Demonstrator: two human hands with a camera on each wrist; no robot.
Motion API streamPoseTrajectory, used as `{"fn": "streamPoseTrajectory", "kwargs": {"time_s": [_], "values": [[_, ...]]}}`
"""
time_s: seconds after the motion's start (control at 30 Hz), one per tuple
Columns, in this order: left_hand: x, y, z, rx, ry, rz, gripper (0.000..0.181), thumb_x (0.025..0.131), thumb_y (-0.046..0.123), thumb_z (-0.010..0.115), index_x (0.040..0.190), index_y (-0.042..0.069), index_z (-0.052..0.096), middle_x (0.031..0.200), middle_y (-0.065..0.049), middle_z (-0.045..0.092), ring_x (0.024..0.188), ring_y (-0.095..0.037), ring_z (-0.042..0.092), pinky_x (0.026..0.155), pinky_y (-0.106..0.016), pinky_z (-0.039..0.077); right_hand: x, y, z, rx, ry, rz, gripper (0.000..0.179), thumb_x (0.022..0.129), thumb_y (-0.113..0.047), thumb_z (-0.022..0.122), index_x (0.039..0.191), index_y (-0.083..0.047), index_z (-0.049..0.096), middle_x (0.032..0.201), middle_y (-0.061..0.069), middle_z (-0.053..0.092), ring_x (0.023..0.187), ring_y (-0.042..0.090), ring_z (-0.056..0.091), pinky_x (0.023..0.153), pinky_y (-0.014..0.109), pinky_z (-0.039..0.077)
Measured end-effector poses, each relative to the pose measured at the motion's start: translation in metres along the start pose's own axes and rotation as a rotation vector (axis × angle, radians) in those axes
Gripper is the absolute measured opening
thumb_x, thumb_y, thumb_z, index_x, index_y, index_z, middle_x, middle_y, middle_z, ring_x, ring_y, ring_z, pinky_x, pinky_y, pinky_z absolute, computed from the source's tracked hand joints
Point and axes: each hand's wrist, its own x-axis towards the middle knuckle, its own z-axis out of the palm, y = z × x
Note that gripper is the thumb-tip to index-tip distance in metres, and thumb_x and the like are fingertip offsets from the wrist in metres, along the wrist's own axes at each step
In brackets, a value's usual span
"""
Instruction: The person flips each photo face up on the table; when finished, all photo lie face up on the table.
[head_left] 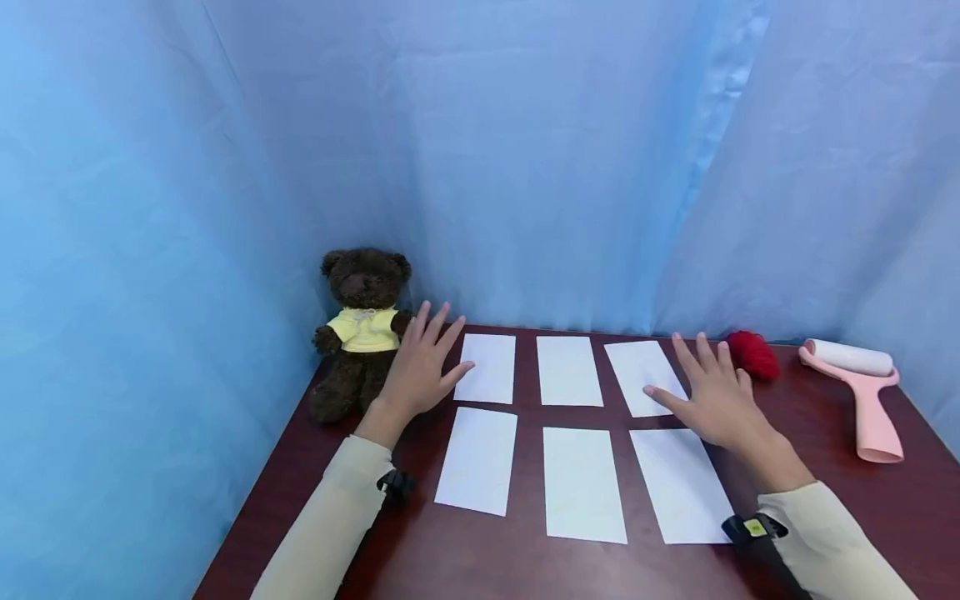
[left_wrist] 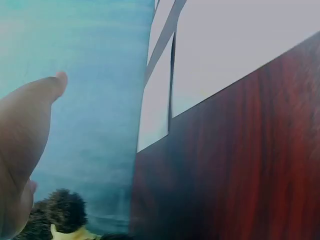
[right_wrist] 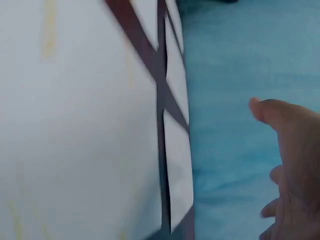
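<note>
My left hand [head_left: 416,371] is held with its fingers spread, between the brown teddy bear [head_left: 365,283] and the top left white card [head_left: 487,371], its thumb overlapping that card in the head view. My right hand [head_left: 722,404] also has spread fingers, and its thumb overlaps the top right card [head_left: 633,367]. Neither hand holds anything. White cards lie in two rows of three, including the bottom left card [head_left: 477,461], the bottom middle card [head_left: 583,483] and the bottom right card [head_left: 681,487]. In the right wrist view, the nearest card [right_wrist: 80,125] shows faint yellow marks.
Behind the right hand sits a ball of red yarn [head_left: 753,355]. A pink-handled lint roller [head_left: 873,408] lies at the right on the dark red wooden table [head_left: 480,558]. Blue curtains [head_left: 525,167] hang along the table's back and sides.
</note>
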Motion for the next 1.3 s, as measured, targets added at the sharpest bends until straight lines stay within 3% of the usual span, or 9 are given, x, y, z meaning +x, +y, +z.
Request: {"fn": "streamPoseTrajectory", "kwargs": {"time_s": [0.1, 0.17, 0.37, 0.53, 0.73, 0.87, 1.03, 1.17, 1.3], "values": [[-0.001, 0.002, 0.005, -0.131, -0.053, -0.048, 0.062, 0.107, 0.045, 0.061, 0.159, 0.013, 0.049, 0.167, -0.014, 0.044, 0.161, -0.038, 0.030, 0.128, -0.057, 0.032, 0.002, -0.018, 0.000, 0.062, -0.051, -0.008, 0.106, 0.100, -0.069, 0.055, 0.171, -0.014, 0.000, 0.173, 0.035, 0.003, 0.158, 0.061, -0.009, 0.115, 0.086, 0.010], [-0.001, 0.003, 0.007, -0.254, -0.096, -0.138, 0.055, 0.107, 0.041, 0.062, 0.153, 0.011, 0.056, 0.160, -0.013, 0.053, 0.154, -0.034, 0.043, 0.124, -0.054, 0.040, 0.007, -0.032, 0.000, 0.168, -0.083, -0.015, 0.102, 0.102, -0.065, 0.056, 0.171, -0.012, 0.003, 0.173, 0.034, 0.011, 0.159, 0.060, 0.004, 0.117, 0.083, 0.017], [0.007, 0.007, 0.008, -0.578, -0.128, -0.427, 0.048, 0.106, 0.036, 0.063, 0.144, 0.007, 0.062, 0.143, -0.015, 0.066, 0.130, -0.032, 0.064, 0.109, -0.052, 0.053, 0.027, -0.074, 0.005, 0.812, -0.230, 0.023, 0.079, 0.111, -0.047, 0.049, 0.170, -0.008, 0.016, 0.168, 0.032, 0.031, 0.156, 0.052, 0.032, 0.125, 0.066, 0.031], [0.012, 0.007, 0.013, -0.651, -0.174, -0.556, 0.052, 0.106, 0.039, 0.062, 0.146, 0.006, 0.058, 0.145, -0.018, 0.064, 0.135, -0.035, 0.062, 0.112, -0.054, 0.051, 0.041, -0.094, 0.020, 1.312, -0.449, 0.064, 0.071, 0.115, -0.041, 0.030, 0.170, -0.002, 0.007, 0.171, 0.035, 0.020, 0.159, 0.048, 0.028, 0.130, 0.052, 0.030], [0.013, 0.009, 0.021, -0.733, -0.226, -0.647, 0.056, 0.107, 0.038, 0.060, 0.150, 0.002, 0.054, 0.148, -0.022, 0.062, 0.133, -0.037, 0.063, 0.111, -0.054, 0.051, 0.058, -0.112, 0.040, 1.700, -0.685, 0.124, 0.072, 0.115, -0.043, 0.024, 0.170, -0.007, -0.003, 0.174, 0.034, 0.005, 0.164, 0.048, 0.011, 0.133, 0.053, 0.012], [0.014, 0.012, 0.022, -0.752, -0.257, -0.700, 0.061, 0.106, 0.039, 0.060, 0.152, 0.000, 0.051, 0.148, -0.023, 0.061, 0.126, -0.037, 0.067, 0.109, -0.053, 0.053, 0.069, -0.120, 0.050, 1.776, -0.758, 0.169, 0.075, 0.113, -0.048, 0.026, 0.171, -0.012, -0.005, 0.176, 0.029, 0.004, 0.165, 0.045, 0.012, 0.130, 0.043, 0.032], [0.013, 0.014, 0.024, -0.721, -0.275, -0.685, 0.061, 0.107, 0.040, 0.058, 0.152, 0.000, 0.050, 0.150, -0.023, 0.060, 0.131, -0.037, 0.065, 0.111, -0.054, 0.051, 0.081, -0.130, 0.060, 1.718, -0.761, 0.216, 0.076, 0.112, -0.051, 0.027, 0.172, -0.016, -0.002, 0.177, 0.024, 0.007, 0.160, 0.043, 0.030, 0.095, 0.029, 0.053], [0.014, 0.017, 0.027, -0.674, -0.271, -0.648, 0.056, 0.107, 0.037, 0.059, 0.149, 0.000, 0.054, 0.150, -0.021, 0.060, 0.137, -0.037, 0.060, 0.114, -0.054, 0.049, 0.089, -0.137, 0.065, 1.704, -0.733, 0.257, 0.076, 0.111, -0.052, 0.030, 0.172, -0.016, 0.002, 0.176, 0.026, 0.012, 0.129, 0.028, 0.060, 0.086, 0.026, 0.053], [0.016, 0.021, 0.027, -0.648, -0.249, -0.634, 0.049, 0.106, 0.031, 0.057, 0.145, 0.001, 0.059, 0.149, -0.019, 0.062, 0.137, -0.036, 0.060, 0.114, -0.053, 0.049, 0.095, -0.143, 0.070, 1.785, -0.726, 0.331, 0.074, 0.111, -0.048, 0.032, 0.171, -0.014, 0.005, 0.174, 0.030, 0.016, 0.095, 0.016, 0.066, 0.077, 0.022, 0.052]]}}
